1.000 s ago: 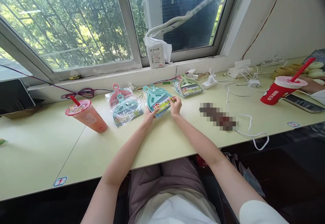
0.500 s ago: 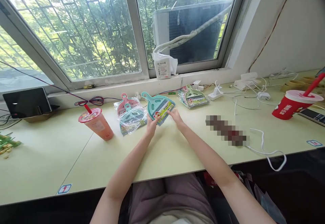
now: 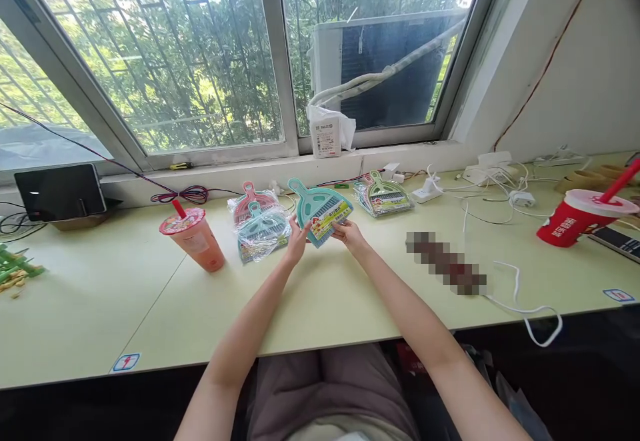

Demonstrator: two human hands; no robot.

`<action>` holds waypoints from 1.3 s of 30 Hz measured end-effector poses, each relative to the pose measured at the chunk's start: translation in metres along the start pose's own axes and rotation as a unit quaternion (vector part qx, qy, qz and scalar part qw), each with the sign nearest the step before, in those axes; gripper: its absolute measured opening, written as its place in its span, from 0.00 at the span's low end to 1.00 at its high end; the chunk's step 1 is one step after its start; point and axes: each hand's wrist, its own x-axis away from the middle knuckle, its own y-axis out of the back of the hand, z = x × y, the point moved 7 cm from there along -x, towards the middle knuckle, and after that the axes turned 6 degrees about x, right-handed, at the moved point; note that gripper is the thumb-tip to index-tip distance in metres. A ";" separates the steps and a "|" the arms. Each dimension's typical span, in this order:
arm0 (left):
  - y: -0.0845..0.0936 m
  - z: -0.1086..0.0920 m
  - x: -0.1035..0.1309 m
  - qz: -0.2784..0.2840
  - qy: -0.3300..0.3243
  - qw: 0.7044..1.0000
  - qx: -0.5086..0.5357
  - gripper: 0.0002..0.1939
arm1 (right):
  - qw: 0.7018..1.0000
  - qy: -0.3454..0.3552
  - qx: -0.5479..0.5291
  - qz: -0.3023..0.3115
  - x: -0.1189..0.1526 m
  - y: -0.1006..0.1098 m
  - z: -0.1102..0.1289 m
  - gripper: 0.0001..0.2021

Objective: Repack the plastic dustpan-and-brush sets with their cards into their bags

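Observation:
Between my hands, a teal mini dustpan and brush set [image 3: 316, 202] with a yellow label is held tilted above the table. My left hand [image 3: 299, 241] grips its lower left edge. At its right edge, my right hand [image 3: 349, 233] pinches the label end with thumb and fingers. Just left of it lie a pink dustpan set [image 3: 253, 200] and another teal dustpan set [image 3: 263, 224], both in clear plastic wrap. To the right, near the sill, rests a small pile of wrapped dustpan sets [image 3: 384, 196] with a green one on top.
A pink drink cup [image 3: 200, 244] stands on the left of the table [image 3: 320, 314], a red cup [image 3: 565, 221] on the right. A tablet [image 3: 60, 191] leans at the back left. A blurred-out object [image 3: 445, 264] with a white cord, white cables and a power strip [image 3: 427, 190] occupy the right.
My right hand has closed on the right edge of the teal dustpan set, where its fingers looked looser before. The view has shifted slightly.

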 end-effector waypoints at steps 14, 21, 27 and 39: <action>0.040 -0.039 -0.009 -0.082 -0.231 0.839 -0.486 0.29 | 0.998 0.029 -0.014 -0.047 -0.006 0.017 0.005 0.07; 0.079 -0.036 -0.022 -0.091 -0.203 0.779 -0.586 0.21 | 0.999 0.027 -0.008 -0.042 -0.005 0.017 0.003 0.10; 0.067 -0.048 -0.016 -0.080 -0.245 0.800 -0.543 0.18 | 0.998 0.029 -0.015 -0.049 -0.003 0.016 0.006 0.09; 0.079 -0.054 -0.019 -0.096 -0.200 0.801 -0.557 0.17 | 0.997 0.014 0.038 -0.072 -0.003 0.022 0.000 0.06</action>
